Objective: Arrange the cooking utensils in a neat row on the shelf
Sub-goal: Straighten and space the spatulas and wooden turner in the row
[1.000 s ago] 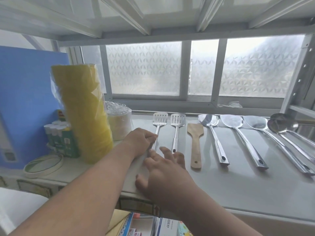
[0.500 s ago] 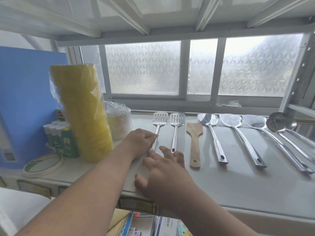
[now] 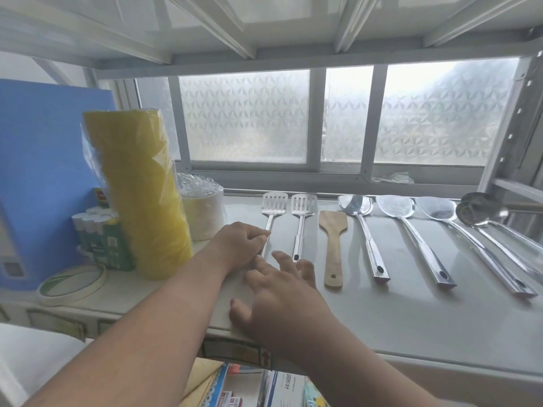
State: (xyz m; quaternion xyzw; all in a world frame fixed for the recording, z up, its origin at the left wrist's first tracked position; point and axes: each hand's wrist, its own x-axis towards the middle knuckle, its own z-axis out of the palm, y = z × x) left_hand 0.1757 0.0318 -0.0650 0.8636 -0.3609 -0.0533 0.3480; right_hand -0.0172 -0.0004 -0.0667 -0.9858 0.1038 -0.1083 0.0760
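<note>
Left hand [image 3: 239, 245] is pinched on the handle of the far-left slotted turner [image 3: 272, 214], fingers closed around the shaft, the tool lying flat on the shelf [image 3: 382, 318]. Right hand [image 3: 282, 292] sits just this side of it, fingers spread and loose, gripping nothing, fingertips near the handle end of turner 2 [image 3: 302, 212]. Taking the wooden spatula [image 3: 333, 245] as the marker: 2 turners lie left of it, 3 steel ladles [image 3: 364, 227] fan out right of it, and a further ladle or 2 [image 3: 482, 212] sit at the far right, overlapping and skewed. By my read the row is nearly there: the left end looks parallel, the right end wants straightening. Yellow roll [image 3: 141, 201] stands well left of the marker.
</note>
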